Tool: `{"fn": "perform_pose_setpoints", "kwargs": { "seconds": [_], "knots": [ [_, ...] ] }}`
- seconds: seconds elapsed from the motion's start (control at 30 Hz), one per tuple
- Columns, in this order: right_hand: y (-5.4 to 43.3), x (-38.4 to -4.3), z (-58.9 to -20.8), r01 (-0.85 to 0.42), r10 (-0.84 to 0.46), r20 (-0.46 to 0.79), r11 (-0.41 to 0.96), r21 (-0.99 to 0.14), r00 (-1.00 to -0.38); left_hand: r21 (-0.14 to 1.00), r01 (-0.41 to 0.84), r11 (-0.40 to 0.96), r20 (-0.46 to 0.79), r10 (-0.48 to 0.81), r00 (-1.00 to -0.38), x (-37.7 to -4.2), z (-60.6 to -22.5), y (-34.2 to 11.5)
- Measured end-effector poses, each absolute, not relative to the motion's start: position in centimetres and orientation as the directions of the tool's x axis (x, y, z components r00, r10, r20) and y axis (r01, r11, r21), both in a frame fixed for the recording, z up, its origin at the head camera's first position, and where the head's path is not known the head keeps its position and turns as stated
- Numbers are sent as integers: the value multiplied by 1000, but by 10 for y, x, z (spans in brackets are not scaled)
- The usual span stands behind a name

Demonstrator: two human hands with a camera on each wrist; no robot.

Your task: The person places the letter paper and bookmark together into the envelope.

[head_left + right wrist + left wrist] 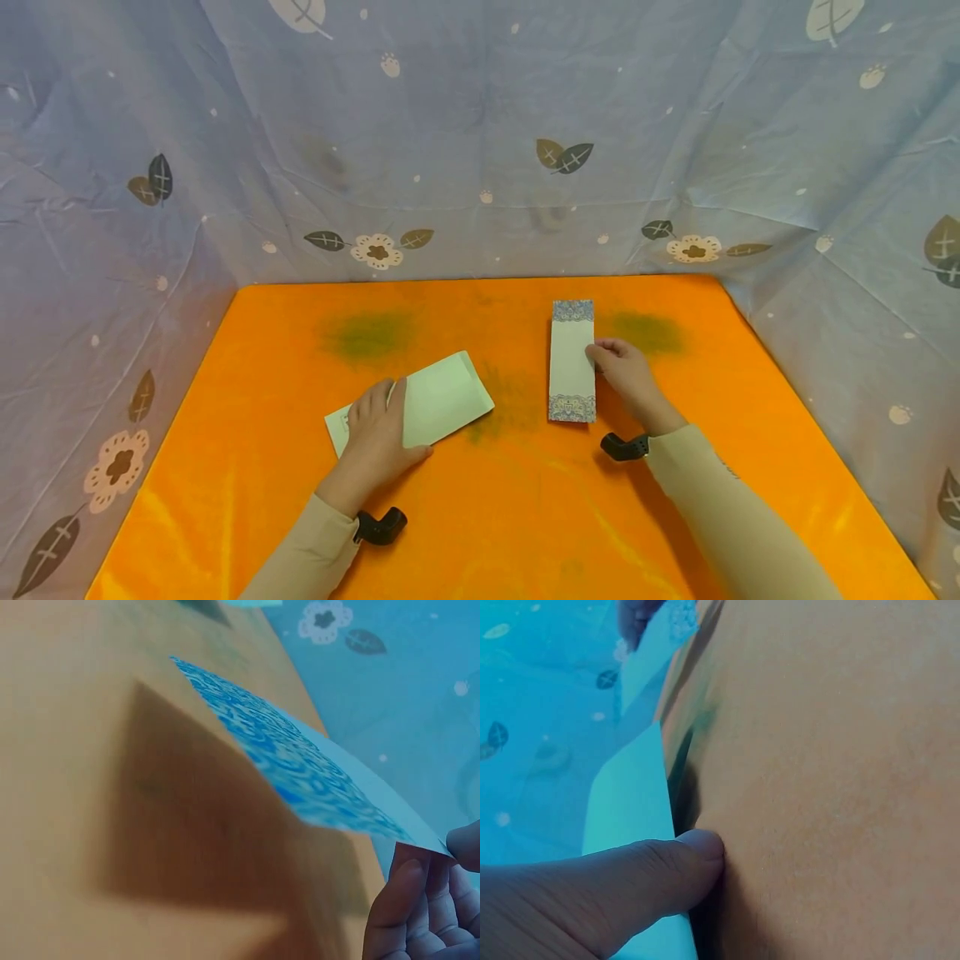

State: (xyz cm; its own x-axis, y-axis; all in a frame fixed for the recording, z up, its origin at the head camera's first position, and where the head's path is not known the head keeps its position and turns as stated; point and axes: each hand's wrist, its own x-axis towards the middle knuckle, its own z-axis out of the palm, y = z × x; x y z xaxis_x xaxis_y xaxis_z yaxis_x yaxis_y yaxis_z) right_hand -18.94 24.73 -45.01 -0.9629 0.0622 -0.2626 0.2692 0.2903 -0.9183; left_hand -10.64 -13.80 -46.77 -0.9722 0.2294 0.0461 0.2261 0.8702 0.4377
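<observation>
A pale, plain envelope (442, 398) lies at a slant on the left of the orange cloth. My left hand (375, 437) spans its width and grips it, fingertips at the far edge and thumb (682, 866) over the near edge. To the right, my right hand (624, 375) pinches a white paper strip (572, 358) by its right long edge. Blue-grey lace patterns band both short ends of the strip. In the right wrist view the patterned end (285, 757) stands clear of the cloth, above its own shadow, with the thumb on top and fingers beneath.
The orange cloth (510, 517) covers the table and bears dark greenish smudges. Pale blue sheeting (480, 150) with leaves and flowers encloses the back and sides. A black wrist device (381, 527) sits on the left wrist, another black device (624, 447) on the right.
</observation>
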Motion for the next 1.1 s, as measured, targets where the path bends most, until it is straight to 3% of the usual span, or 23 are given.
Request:
{"fn": "perform_pose_setpoints", "kwargs": {
  "seconds": [1.1],
  "knots": [
    [209, -181, -443, 234, 51, -237, -58, -970, -970, 468, 271, 841, 53, 280, -959, -102, -466, -137]
  ]
}}
